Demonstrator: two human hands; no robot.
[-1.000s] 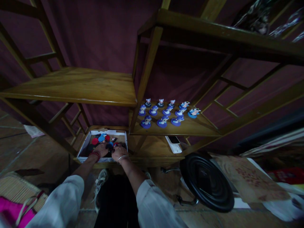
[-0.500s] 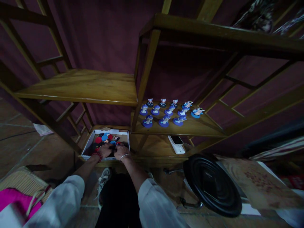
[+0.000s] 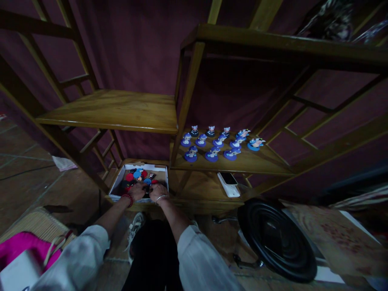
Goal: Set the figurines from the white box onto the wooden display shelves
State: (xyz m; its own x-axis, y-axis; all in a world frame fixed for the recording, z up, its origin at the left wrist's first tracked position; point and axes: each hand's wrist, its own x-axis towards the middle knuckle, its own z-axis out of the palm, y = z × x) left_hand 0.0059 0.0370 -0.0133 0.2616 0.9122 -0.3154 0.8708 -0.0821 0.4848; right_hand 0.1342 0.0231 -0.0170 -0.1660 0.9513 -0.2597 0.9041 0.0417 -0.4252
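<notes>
My left hand (image 3: 137, 190), with a red bead bracelet, reaches into a shallow white cardboard box (image 3: 114, 186) on the low shelf. My right hand (image 3: 157, 191), with a silvery bangle, is in the same box just beside it. Both hands have their fingers curled in among small figurines with red, blue and black round bases, such as a blue base (image 3: 137, 174) and a red base (image 3: 129, 177). Small dark pieces show at the fingertips of each hand, too dim to name. The fingers partly cover the front of the box's contents.
Purple-haired figurines (image 3: 212, 153) and blue-based ones (image 3: 256, 144) stand in rows on the higher right shelf (image 3: 260, 163). A phone on a white box (image 3: 232, 190) lies on the low shelf. A round black stool (image 3: 275, 240) stands at right, a woven seat (image 3: 39, 222) at left.
My hands have come slightly apart inside the box, the right one shifting away from the left. The whole view has moved a little as my head turned.
</notes>
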